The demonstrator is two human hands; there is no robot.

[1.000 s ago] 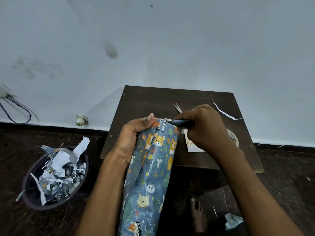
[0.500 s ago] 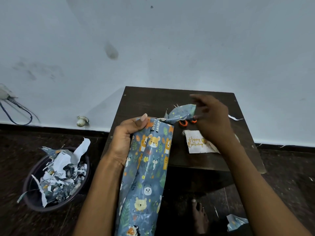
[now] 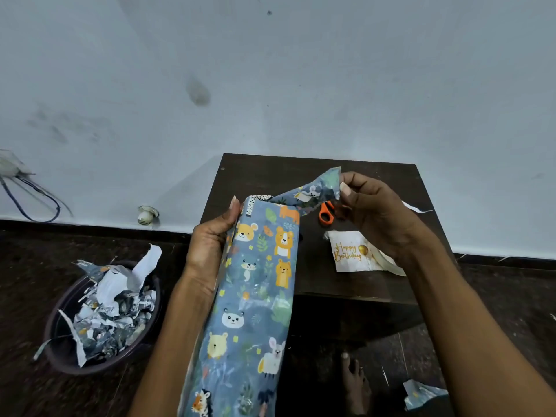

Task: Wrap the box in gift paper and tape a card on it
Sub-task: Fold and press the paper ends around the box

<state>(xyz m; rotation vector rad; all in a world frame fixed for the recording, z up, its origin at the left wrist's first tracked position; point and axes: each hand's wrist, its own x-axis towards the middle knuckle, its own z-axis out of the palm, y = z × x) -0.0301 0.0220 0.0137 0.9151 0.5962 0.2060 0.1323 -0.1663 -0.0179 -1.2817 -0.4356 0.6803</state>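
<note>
One wrapped box stood on end against the near edge of one dark table, the left hand curled round its side while the right hand pinched a loose paper flap at its top. One birthday card and one pair of orange-handled scissors lay on the table, and one bowl on the floor held torn paper scraps.

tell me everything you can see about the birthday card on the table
The white paper card printed with gold "Happy Birthday" script and a gold balloon lies flat and face up on the dark brown wooden table, near its front right. Its edges look slightly uneven. The right forearm hides its right side. Neither hand touches it.
</note>
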